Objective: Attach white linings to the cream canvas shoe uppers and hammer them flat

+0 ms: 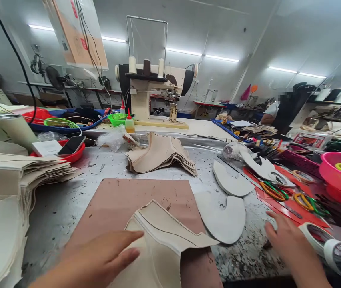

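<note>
White cutouts adjoin the cream panel, tip rightward, long axis unclear; left hand parted over it, right hand spread beside tape.

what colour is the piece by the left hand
The piece is pale cream with a white strip, best seen in the head view.

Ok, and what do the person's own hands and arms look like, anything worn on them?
The left grip and right grip are bare human hands, with no glove or ring to be seen. No sleeve or cuff comes into view on either side, and no cables. Both look slightly blurred, so fine markings can't be made out.
</note>
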`<state>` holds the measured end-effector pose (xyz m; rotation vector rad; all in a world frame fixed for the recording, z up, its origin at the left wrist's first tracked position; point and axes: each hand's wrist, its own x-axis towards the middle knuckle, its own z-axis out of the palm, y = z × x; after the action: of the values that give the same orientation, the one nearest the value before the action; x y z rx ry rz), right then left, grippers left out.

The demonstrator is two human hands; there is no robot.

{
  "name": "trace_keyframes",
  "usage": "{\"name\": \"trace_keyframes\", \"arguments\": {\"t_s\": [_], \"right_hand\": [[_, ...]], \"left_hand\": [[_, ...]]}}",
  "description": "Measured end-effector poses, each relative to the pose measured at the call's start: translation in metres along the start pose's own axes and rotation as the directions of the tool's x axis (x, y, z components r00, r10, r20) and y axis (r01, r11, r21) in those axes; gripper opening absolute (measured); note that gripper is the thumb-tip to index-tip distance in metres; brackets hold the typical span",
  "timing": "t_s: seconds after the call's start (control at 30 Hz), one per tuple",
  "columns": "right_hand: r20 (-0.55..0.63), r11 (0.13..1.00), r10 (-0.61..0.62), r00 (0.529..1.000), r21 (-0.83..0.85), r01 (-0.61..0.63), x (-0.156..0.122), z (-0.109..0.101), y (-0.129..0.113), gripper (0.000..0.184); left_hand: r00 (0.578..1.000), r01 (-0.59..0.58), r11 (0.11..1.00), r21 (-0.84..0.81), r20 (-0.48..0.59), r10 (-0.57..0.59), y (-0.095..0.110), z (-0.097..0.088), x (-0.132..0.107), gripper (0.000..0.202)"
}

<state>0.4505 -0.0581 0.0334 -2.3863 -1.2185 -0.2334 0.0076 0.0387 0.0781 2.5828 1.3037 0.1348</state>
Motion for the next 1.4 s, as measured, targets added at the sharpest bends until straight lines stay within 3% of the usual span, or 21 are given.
{"name": "trace_keyframes", "arguments": {"t_s": [0.1,0.13,0.2,0.27,0.33,0.43,0.57,0.63,0.7,0.77,0.83,0.9,0.97,1.03,1.13,1.27,1.4], "right_hand": [[0.163,0.95,0.137,0.977,-0.301,-0.083,-0.009,0.031,0.069,0.041],[0.169,0.944,0.116,0.979,-0.325,-0.055,-0.014,0.033,0.081,0.041],[0.192,0.937,0.11,0.975,-0.346,-0.037,-0.022,0.027,0.083,0.038],[0.232,0.929,0.183,0.955,-0.358,-0.091,-0.023,0.011,0.058,0.032],[0.262,0.919,0.26,0.929,-0.361,-0.156,-0.019,-0.005,0.019,0.03],[0.378,0.966,0.079,0.922,-0.257,0.023,-0.014,-0.019,-0.041,0.028],[0.391,0.967,-0.233,0.891,-0.003,0.254,-0.014,-0.022,-0.103,0.019],[0.384,0.935,-0.35,0.854,0.084,0.345,-0.012,-0.017,-0.126,0.023],[0.476,0.917,-0.371,0.797,0.053,0.395,-0.007,-0.008,-0.144,0.024],[0.591,0.902,-0.343,0.73,-0.008,0.431,-0.001,0.003,-0.155,0.021],[0.643,0.893,-0.322,0.694,-0.036,0.448,0.005,0.01,-0.16,0.018],[0.658,0.892,-0.307,0.687,-0.052,0.449,0.009,0.012,-0.162,0.017],[0.669,0.889,-0.302,0.679,-0.06,0.454,0.011,0.007,-0.164,0.017],[0.654,0.892,-0.295,0.697,-0.074,0.446,0.011,0.0,-0.166,0.021],[0.603,0.901,-0.3,0.739,-0.075,0.427,0.01,-0.002,-0.168,0.029],[0.645,0.879,-0.35,0.679,-0.025,0.476,0.009,0.007,-0.168,0.021],[0.609,0.876,-0.373,0.701,-0.018,0.482,0.008,0.008,-0.168,0.027]], "left_hand": [[0.96,-0.108,0.994,-0.031,0.258,0.112,0.019,0.015,0.017,0.056],[0.942,-0.187,0.98,-0.062,0.273,0.197,0.027,0.02,0.021,0.059],[0.905,-0.338,0.932,-0.133,0.225,0.361,0.043,0.029,0.03,0.05],[0.899,-0.375,0.914,-0.156,0.182,0.399,0.058,0.036,0.043,0.029],[0.938,-0.288,0.95,-0.12,0.165,0.305,0.069,0.04,0.061,0.018],[0.977,-0.159,0.984,-0.079,0.127,0.169,0.08,0.043,0.086,0.023],[0.986,-0.142,0.983,-0.115,0.066,0.15,0.08,0.052,0.101,0.02],[0.989,-0.145,0.977,-0.154,-0.007,0.145,0.077,0.058,0.101,0.018],[0.987,-0.156,0.963,-0.218,-0.077,0.143,0.073,0.063,0.1,0.019],[0.979,-0.194,0.935,-0.298,-0.125,0.164,0.069,0.069,0.1,0.017],[0.96,-0.263,0.9,-0.346,-0.189,0.208,0.065,0.074,0.102,0.015],[0.923,-0.346,0.896,-0.277,-0.273,0.272,0.062,0.078,0.103,0.021],[0.871,-0.416,0.905,-0.093,-0.326,0.367,0.062,0.08,0.103,0.027],[0.823,-0.463,0.881,0.095,-0.323,0.467,0.063,0.081,0.103,0.028],[0.778,-0.503,0.83,0.242,-0.292,0.557,0.067,0.078,0.103,0.026],[0.758,-0.504,0.811,0.297,-0.298,0.58,0.072,0.076,0.104,0.027],[0.757,-0.495,0.809,0.317,-0.298,0.581,0.074,0.076,0.104,0.025]]}}
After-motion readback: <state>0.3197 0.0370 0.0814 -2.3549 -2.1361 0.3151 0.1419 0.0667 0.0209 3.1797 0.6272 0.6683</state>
